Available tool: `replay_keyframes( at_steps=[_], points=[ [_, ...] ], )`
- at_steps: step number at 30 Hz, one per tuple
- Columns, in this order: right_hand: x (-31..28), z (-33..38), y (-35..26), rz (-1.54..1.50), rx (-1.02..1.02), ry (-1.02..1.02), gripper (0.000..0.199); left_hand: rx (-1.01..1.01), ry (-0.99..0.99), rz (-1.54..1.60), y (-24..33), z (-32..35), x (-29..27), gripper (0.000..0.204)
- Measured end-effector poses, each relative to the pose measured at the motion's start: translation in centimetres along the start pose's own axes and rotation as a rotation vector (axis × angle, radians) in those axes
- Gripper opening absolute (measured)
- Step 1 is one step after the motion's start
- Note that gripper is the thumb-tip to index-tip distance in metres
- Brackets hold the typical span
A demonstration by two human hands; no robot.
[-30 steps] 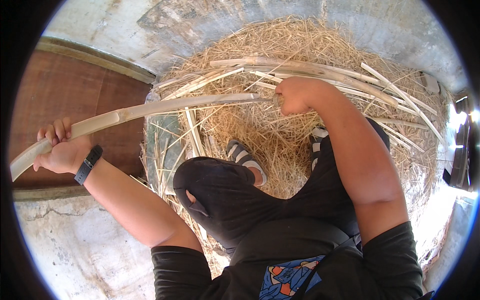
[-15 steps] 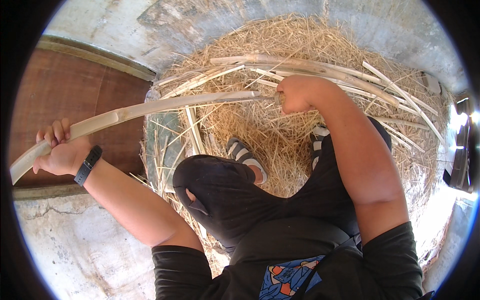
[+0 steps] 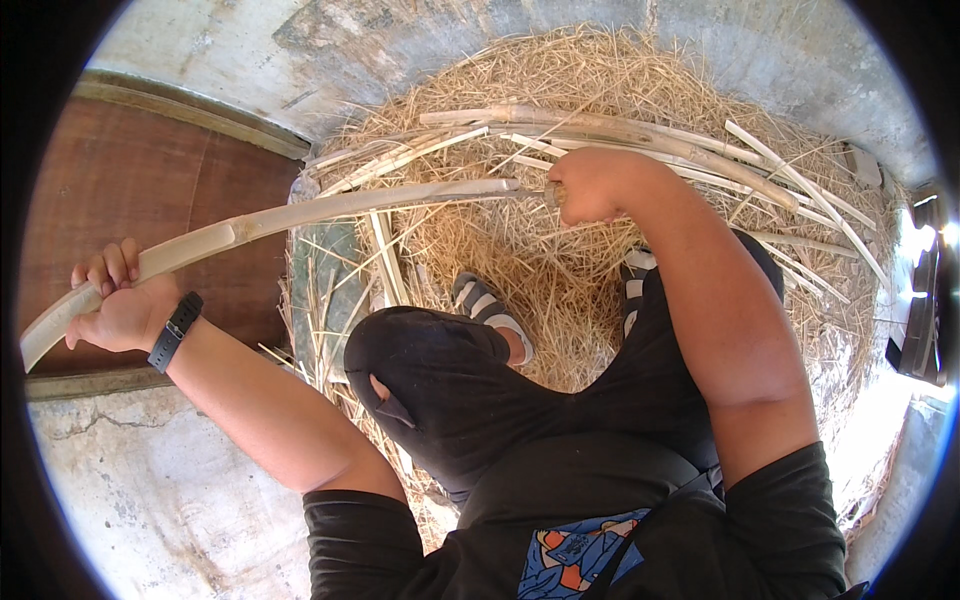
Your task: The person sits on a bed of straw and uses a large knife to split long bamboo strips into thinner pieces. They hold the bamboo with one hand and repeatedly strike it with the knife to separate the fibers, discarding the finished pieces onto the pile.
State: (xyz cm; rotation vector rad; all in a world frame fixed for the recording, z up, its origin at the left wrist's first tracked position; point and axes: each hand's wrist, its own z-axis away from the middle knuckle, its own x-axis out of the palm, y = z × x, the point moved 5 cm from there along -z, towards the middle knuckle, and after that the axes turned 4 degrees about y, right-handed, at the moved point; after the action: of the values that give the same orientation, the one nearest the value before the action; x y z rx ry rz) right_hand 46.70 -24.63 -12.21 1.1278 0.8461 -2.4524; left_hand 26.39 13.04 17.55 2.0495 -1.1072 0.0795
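A long, pale split bamboo piece [image 3: 310, 207] stretches from the far left to the middle, its hollow inner side partly showing. My left hand [image 3: 128, 302] is closed round it near its left end, fingers over the far edge and thumb on the near side. My right hand [image 3: 597, 190] is closed on the short handle of a knife [image 3: 495, 197]. The thin dark blade points left and lies along the bamboo's right end, at its near edge. Part of the blade is hidden by the bamboo, so how deep it sits I cannot tell.
Beyond my right hand, bamboo poles [image 3: 640, 138] and split strips [image 3: 810, 190] lie on straw [image 3: 560, 80]. My sandalled feet [image 3: 492, 310] rest on the straw. A brown wooden panel [image 3: 180, 180] is at left, and a grey wall [image 3: 400, 40] stands at the far side.
My right hand and the knife have shifted very slightly left. My left hand and the bamboo hold nearly the same position.
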Motion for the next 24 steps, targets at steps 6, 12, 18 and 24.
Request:
replay_keyframes(
  at_steps=[6,12,18,24],
  points=[
    [0.4,0.1,-0.7,-0.153,0.063,-0.133,0.05,-0.029,-0.085,0.076,0.0,-0.7,-0.4,0.084],
    [2.7,-2.1,-0.9,0.066,-0.125,0.235,0.039,-0.036,-0.107,0.091,0.1,0.0,0.6,0.084],
    [3.9,-2.6,-1.3,-0.214,0.021,-0.177,0.037,0.026,0.019,-0.035,0.9,2.4,2.9,0.08],
    [5.3,-4.1,-1.6,-0.034,-0.123,0.284,0.038,0.017,0.007,-0.026,0.7,2.5,2.5,0.08]
  ],
)
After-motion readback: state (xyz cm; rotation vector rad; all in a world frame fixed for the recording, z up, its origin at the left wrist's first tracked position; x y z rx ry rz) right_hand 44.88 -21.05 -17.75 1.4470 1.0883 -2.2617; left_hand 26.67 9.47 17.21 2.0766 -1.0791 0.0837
